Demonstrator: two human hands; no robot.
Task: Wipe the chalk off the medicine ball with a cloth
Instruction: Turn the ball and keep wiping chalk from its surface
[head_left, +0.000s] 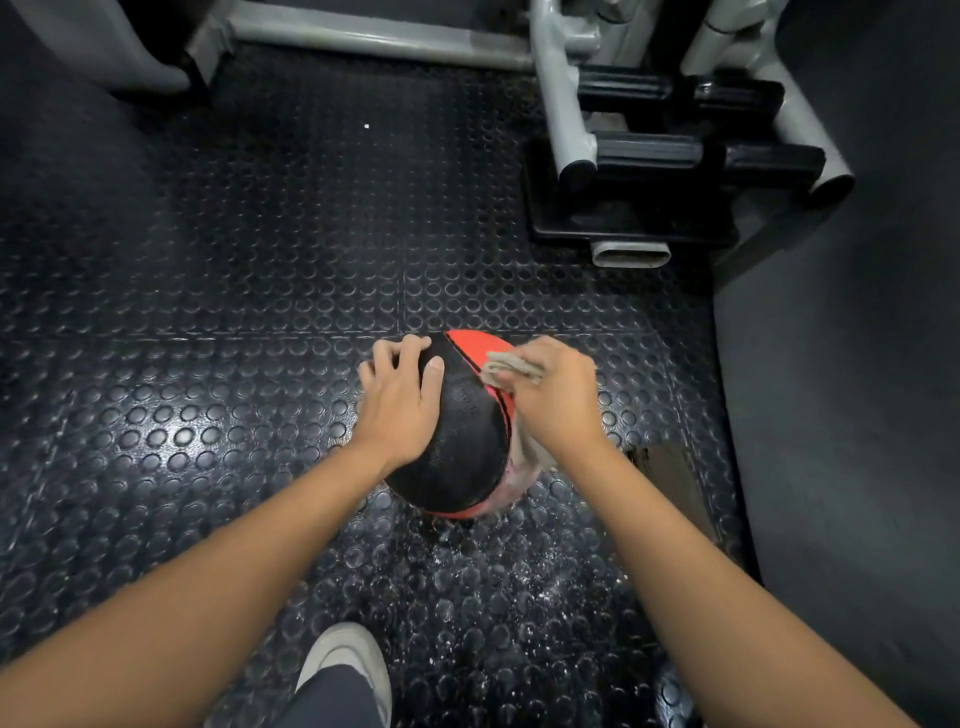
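The right hand (556, 395) grips a bunched beige cloth (511, 366) and presses it on the red side of the ball (467, 431). The left hand (402, 395) clasps the ball's black side, fingers spread and bent over its curve. The ball sits between both hands on the studded floor mat (260, 312), near its middle seam. White chalk (506, 488) smears the ball's near right edge. A shoe (348, 660) stands at the mat's near edge.
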